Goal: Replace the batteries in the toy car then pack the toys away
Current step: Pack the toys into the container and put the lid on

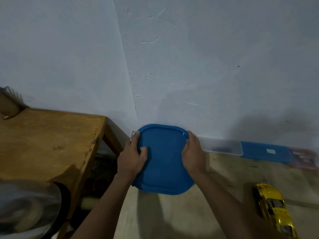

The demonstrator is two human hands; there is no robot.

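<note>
A rounded square blue lid (164, 159) lies on top of a container against the wall; the container below it is hidden. My left hand (133, 157) grips the lid's left edge, thumb on top and fingers curled over the rim. My right hand (194, 156) grips its right edge the same way. A shiny yellow toy car (274, 209) rests on the pale surface at the lower right, apart from both hands.
A wooden table (48, 145) stands at the left, with a grey rounded object (25, 209) at its near corner. Along the wall at the right lie a clear plastic box (222, 146), a blue box lid (265, 151) and a reddish packet (303, 158).
</note>
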